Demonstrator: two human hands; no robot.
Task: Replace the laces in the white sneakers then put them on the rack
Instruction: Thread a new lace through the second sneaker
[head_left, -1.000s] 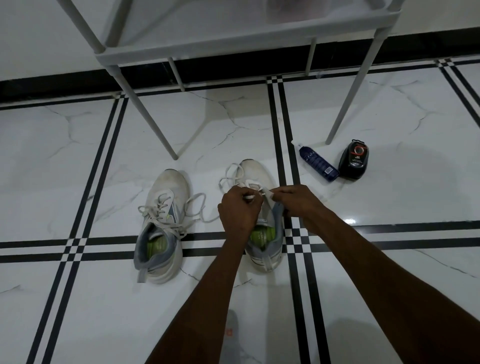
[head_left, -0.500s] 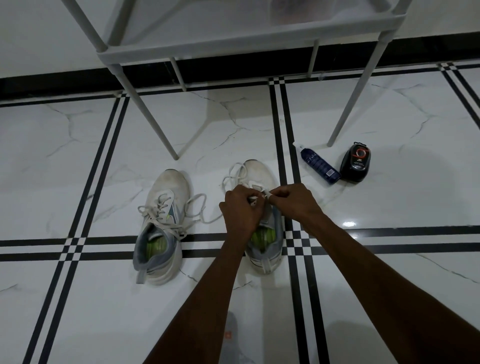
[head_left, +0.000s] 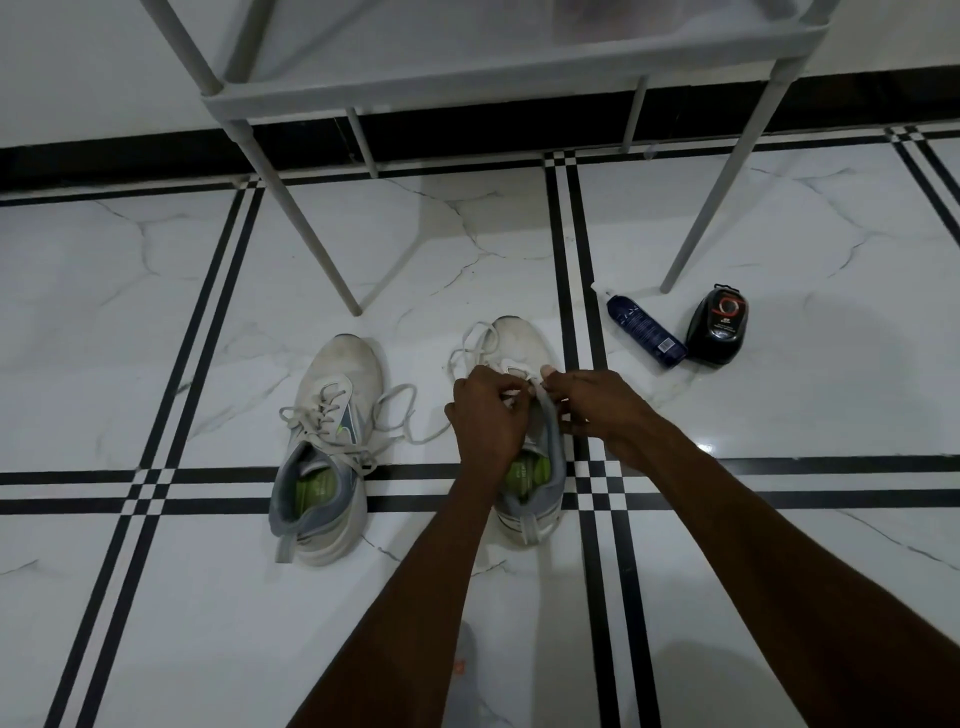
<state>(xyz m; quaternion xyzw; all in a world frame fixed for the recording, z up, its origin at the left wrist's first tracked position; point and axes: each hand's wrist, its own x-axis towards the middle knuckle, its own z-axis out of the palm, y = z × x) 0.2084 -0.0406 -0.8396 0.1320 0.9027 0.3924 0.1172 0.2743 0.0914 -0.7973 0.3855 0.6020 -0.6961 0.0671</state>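
Observation:
Two white sneakers with grey collars and green insoles stand toe-away on the marble floor. The left sneaker (head_left: 332, 431) is laced, its lace ends lying loose to its right. Over the tongue of the right sneaker (head_left: 524, 343) my left hand (head_left: 485, 421) and my right hand (head_left: 592, 405) meet, each pinching the white lace (head_left: 470, 343), which loops out toward the toe. My hands hide the eyelets. The grey shoe rack (head_left: 467, 88) stands just beyond the shoes.
A dark blue spray bottle (head_left: 644, 330) lies on the floor to the right of the shoes, beside a black shoe-polish container (head_left: 719, 327). Rack legs (head_left: 306, 234) come down close behind the sneakers. A black skirting runs along the wall.
Both hands have stayed on the right sneaker's lace, working it with small finger movements. The view has shifted slightly.

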